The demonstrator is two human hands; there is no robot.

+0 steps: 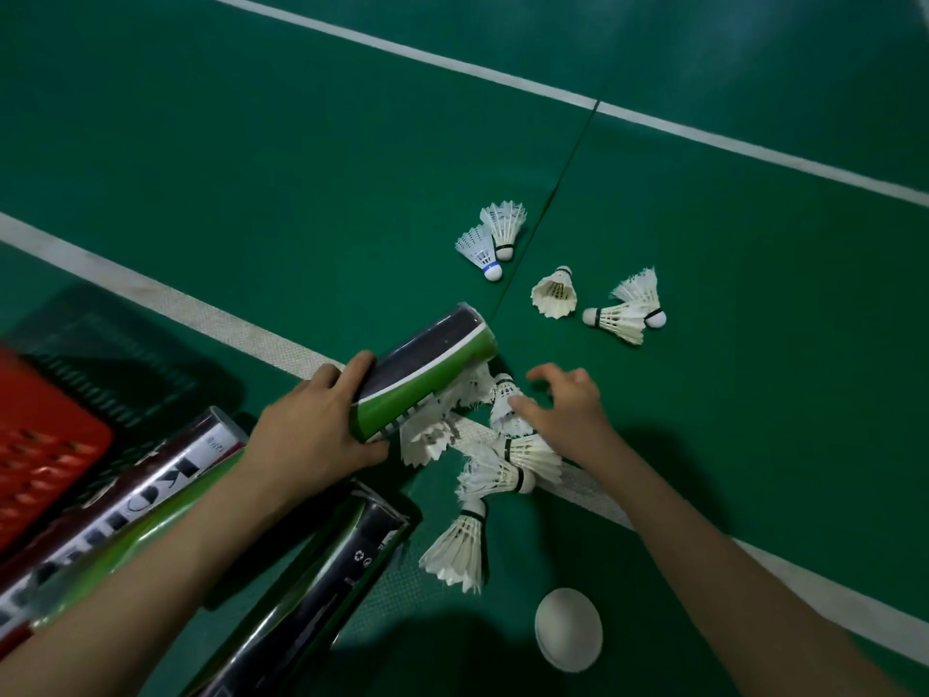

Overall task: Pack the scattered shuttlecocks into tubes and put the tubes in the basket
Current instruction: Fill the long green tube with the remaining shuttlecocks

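Green tube (pixel 422 374) gripped by the left hand (pixel 306 430); right hand (pixel 568 404), loosely open, touches a shuttlecock (pixel 504 394).

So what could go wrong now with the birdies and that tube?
The green tube in the left hand sits right over frayed shuttlecocks; pushing could crush feathers. The right hand only touches one shuttlecock with its thumb, so it might slip. The loose white cap could get knocked away.
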